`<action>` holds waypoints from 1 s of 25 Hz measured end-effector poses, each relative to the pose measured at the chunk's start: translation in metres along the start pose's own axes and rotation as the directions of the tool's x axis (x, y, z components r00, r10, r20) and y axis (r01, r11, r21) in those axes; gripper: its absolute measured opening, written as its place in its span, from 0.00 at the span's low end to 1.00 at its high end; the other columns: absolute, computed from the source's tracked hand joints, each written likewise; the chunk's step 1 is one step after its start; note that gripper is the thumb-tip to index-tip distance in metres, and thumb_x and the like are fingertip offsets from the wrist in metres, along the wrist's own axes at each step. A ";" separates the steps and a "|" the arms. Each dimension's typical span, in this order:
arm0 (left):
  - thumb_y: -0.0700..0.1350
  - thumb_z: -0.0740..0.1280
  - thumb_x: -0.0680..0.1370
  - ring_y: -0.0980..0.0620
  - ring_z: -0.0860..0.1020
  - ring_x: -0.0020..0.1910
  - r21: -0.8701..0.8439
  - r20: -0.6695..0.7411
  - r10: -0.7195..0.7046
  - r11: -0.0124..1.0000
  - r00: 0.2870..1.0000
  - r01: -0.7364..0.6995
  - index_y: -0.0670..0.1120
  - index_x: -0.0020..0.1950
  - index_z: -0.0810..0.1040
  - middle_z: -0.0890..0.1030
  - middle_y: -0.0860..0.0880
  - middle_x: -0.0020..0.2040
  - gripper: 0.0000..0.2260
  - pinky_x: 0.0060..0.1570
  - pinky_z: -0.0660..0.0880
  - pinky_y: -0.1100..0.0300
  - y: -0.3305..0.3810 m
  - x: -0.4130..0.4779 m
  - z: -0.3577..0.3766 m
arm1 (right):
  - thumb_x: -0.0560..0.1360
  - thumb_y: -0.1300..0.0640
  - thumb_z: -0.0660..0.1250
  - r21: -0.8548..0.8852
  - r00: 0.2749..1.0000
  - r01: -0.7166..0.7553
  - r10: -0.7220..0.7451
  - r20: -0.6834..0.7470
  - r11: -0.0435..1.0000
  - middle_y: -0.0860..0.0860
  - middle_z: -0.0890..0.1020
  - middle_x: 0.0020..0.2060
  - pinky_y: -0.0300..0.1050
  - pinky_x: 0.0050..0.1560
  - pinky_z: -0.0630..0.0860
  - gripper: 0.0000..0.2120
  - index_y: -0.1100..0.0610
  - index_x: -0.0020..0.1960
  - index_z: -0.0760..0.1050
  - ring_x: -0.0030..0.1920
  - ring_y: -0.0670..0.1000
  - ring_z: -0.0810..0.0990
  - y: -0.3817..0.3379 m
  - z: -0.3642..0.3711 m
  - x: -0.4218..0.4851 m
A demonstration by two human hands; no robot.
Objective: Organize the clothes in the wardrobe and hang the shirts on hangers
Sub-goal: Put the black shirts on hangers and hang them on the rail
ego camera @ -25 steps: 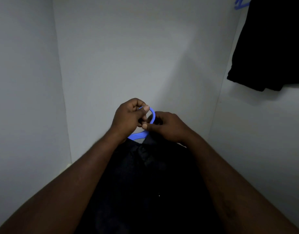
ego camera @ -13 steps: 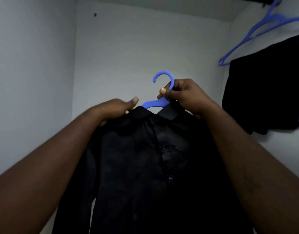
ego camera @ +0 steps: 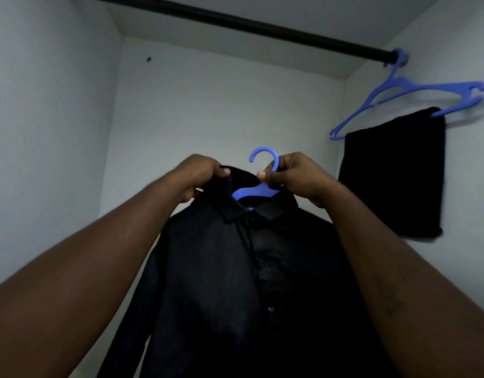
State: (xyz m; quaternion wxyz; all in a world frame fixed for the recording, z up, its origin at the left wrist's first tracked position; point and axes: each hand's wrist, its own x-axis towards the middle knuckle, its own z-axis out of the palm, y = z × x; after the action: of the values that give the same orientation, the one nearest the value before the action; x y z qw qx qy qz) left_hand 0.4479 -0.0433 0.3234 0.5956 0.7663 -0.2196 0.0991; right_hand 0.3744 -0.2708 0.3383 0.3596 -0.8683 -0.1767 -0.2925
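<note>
Two bare forearms reached up and forward from the bottom corners of the view. Between them hung a black button-front collared shirt point(ego camera: 235, 268), its body and one sleeve dropping out of sight below. The shirt sat on a blue plastic clothes hanger point(ego camera: 251, 192), which showed only at the open collar and at its hook above.

The left hand point(ego camera: 199, 173) gripped the shirt's collar at the shoulder, fingers curled round the cloth. The right hand point(ego camera: 292, 175) pinched the hanger's neck just below the hook, thumb in front and fingers wrapped behind.

A second earlier both hands had been low, working together at the hook and collar. Since then the shirt had been lifted clear and raised, and the view had tilted up with it.

Behind stood the pale back wall of the wardrobe point(ego camera: 221, 105). To the right, a folded black garment point(ego camera: 393, 173) was draped over a second blue plastic hanger point(ego camera: 415, 91). That hanger hung from the far right end of a dark round rail point(ego camera: 235, 21) crossing the top.

The shirt appeared dressed on its hanger, so hooking it over the rail, well above the hook, looked like the remaining step.
</note>
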 end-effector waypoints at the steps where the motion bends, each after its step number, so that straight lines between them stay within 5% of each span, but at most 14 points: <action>1: 0.44 0.72 0.77 0.47 0.79 0.38 -0.068 -0.059 0.092 0.993 0.994 -0.096 0.46 0.47 0.84 0.82 0.48 0.39 0.02 0.39 0.74 0.59 0.003 0.005 0.001 | 0.75 0.54 0.78 0.006 1.000 -0.021 0.021 -0.006 1.000 0.60 0.87 0.45 0.57 0.56 0.81 0.09 0.61 0.46 0.86 0.42 0.51 0.83 0.000 -0.008 -0.002; 6: 0.42 0.71 0.80 0.52 0.79 0.37 -0.047 0.097 0.407 0.913 0.908 -0.404 0.45 0.43 0.83 0.84 0.47 0.39 0.06 0.42 0.76 0.59 0.024 0.002 0.017 | 0.73 0.55 0.80 -0.028 0.999 0.030 -0.031 -0.032 0.999 0.56 0.88 0.42 0.47 0.49 0.83 0.05 0.56 0.45 0.87 0.41 0.51 0.85 -0.015 -0.037 0.000; 9: 0.43 0.67 0.82 0.53 0.77 0.32 -0.196 0.021 0.416 0.893 0.909 -0.405 0.46 0.43 0.80 0.85 0.47 0.41 0.08 0.35 0.72 0.61 0.028 0.001 0.022 | 0.74 0.56 0.78 -0.025 1.000 0.002 -0.002 -0.002 1.000 0.58 0.88 0.43 0.43 0.42 0.80 0.06 0.58 0.48 0.86 0.39 0.50 0.84 -0.017 -0.043 -0.002; 12: 0.55 0.68 0.82 0.52 0.75 0.35 0.052 0.180 0.406 0.906 0.896 -0.421 0.42 0.45 0.80 0.81 0.49 0.38 0.16 0.41 0.71 0.56 0.012 0.001 0.028 | 0.75 0.56 0.78 -0.088 0.998 0.061 -0.063 -0.017 0.994 0.54 0.88 0.40 0.42 0.42 0.82 0.04 0.56 0.47 0.86 0.38 0.49 0.85 -0.015 -0.041 -0.007; 15: 0.67 0.66 0.78 0.52 0.78 0.40 0.077 0.349 0.377 0.901 0.858 -0.427 0.42 0.48 0.81 0.82 0.49 0.42 0.27 0.46 0.74 0.56 0.015 -0.006 0.028 | 0.75 0.55 0.77 -0.098 0.992 0.060 -0.070 -0.106 0.993 0.54 0.88 0.40 0.47 0.46 0.84 0.05 0.56 0.47 0.85 0.39 0.52 0.86 -0.009 -0.042 -0.009; 18: 0.59 0.71 0.78 0.55 0.84 0.47 0.146 0.377 0.366 0.883 0.851 -0.445 0.51 0.55 0.84 0.87 0.53 0.50 0.14 0.50 0.77 0.60 0.016 -0.003 0.009 | 0.76 0.55 0.77 -0.046 0.976 0.085 -0.092 -0.195 0.995 0.56 0.86 0.37 0.48 0.44 0.80 0.08 0.59 0.47 0.83 0.36 0.51 0.82 0.001 -0.052 -0.008; 21: 0.54 0.73 0.78 0.57 0.84 0.49 0.452 0.380 0.283 0.773 0.881 -0.444 0.56 0.51 0.85 0.87 0.57 0.47 0.05 0.52 0.78 0.58 -0.005 0.013 -0.016 | 0.77 0.55 0.76 -0.016 0.958 0.087 -0.088 -0.272 0.996 0.55 0.84 0.37 0.51 0.45 0.79 0.09 0.62 0.47 0.82 0.37 0.51 0.81 0.012 -0.067 -0.008; 25: 0.58 0.70 0.79 0.58 0.81 0.48 0.605 0.320 0.333 0.648 0.887 -0.462 0.57 0.50 0.84 0.85 0.58 0.46 0.07 0.51 0.77 0.56 -0.029 0.024 -0.032 | 0.76 0.52 0.76 -0.090 0.963 0.031 -0.055 -0.266 0.995 0.59 0.87 0.42 0.62 0.54 0.82 0.10 0.59 0.46 0.84 0.41 0.57 0.85 0.025 -0.073 0.000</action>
State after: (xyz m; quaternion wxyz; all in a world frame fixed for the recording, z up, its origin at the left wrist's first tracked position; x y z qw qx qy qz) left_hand 0.4858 -0.0120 0.3172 0.2229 0.8654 -0.3854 0.2298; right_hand 0.3600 -0.3406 0.3669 0.3363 -0.8313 -0.1326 -0.4221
